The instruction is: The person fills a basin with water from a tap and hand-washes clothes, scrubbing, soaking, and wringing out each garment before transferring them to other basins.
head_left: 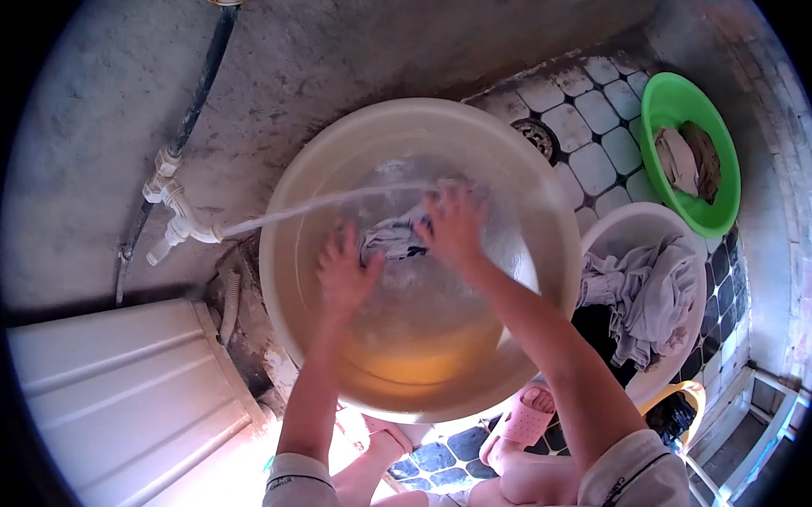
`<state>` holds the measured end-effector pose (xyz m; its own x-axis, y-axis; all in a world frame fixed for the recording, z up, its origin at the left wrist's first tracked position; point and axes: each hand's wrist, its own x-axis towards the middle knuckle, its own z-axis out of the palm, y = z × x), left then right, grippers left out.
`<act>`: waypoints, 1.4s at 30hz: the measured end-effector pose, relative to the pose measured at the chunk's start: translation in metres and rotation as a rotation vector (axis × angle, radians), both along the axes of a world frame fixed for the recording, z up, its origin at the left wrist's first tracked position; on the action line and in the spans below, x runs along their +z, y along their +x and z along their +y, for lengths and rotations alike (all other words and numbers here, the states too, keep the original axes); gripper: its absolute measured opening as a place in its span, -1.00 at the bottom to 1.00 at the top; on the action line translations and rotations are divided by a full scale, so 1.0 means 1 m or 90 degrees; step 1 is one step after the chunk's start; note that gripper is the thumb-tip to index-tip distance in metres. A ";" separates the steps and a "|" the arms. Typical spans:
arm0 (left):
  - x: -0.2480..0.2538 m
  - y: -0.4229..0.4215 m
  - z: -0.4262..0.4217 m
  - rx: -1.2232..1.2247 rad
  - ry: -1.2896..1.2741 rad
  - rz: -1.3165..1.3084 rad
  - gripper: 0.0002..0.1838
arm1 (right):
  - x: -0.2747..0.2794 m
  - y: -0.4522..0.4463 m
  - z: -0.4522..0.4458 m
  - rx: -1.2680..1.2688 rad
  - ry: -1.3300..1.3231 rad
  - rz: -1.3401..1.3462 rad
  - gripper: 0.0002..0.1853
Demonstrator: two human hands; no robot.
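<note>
A large cream basin (286, 284) stands in front of me with shallow water in it. In its middle lies a small wet cloth (392, 237), white or grey with dark patches. My left hand (345, 275) is over the cloth's left side with its fingers spread. My right hand (455, 225) is at the cloth's right end, fingers also apart, close to or touching it. From a white tap (186, 221) on the wall, a stream of water (324, 201) arcs across the basin to my right hand.
To the right, a pale tub (635, 217) holds greyish clothes (649, 294). A green basin (655, 97) with brown and beige cloths is behind it. A floor drain (536, 140) lies beyond the big basin. At left is a white ridged appliance or lid (133, 388); at lower right, a metal frame (753, 447).
</note>
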<state>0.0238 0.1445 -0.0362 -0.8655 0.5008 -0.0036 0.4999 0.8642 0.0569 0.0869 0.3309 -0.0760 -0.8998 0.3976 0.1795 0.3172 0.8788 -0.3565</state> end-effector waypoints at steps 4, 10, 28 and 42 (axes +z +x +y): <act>-0.033 0.026 0.011 -0.061 -0.098 -0.086 -0.40 | -0.041 0.020 -0.006 0.382 0.008 -0.057 -0.32; -0.047 -0.008 0.000 0.356 0.468 -0.494 -0.51 | 0.001 -0.002 -0.011 -0.064 -0.243 -0.293 -0.37; 0.017 0.030 0.015 0.440 0.905 -0.869 -0.56 | 0.087 -0.018 -0.037 0.251 -0.379 0.393 -0.82; 0.231 -0.074 -0.090 0.359 0.822 -0.486 -0.42 | -0.043 0.007 0.007 0.438 -0.156 -0.223 -0.39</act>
<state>-0.0507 0.0543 0.1949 -0.9260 0.1441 -0.3491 -0.3378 0.0971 0.9362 0.0943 0.3380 -0.1187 -0.9451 -0.2737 -0.1788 -0.1368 0.8279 -0.5440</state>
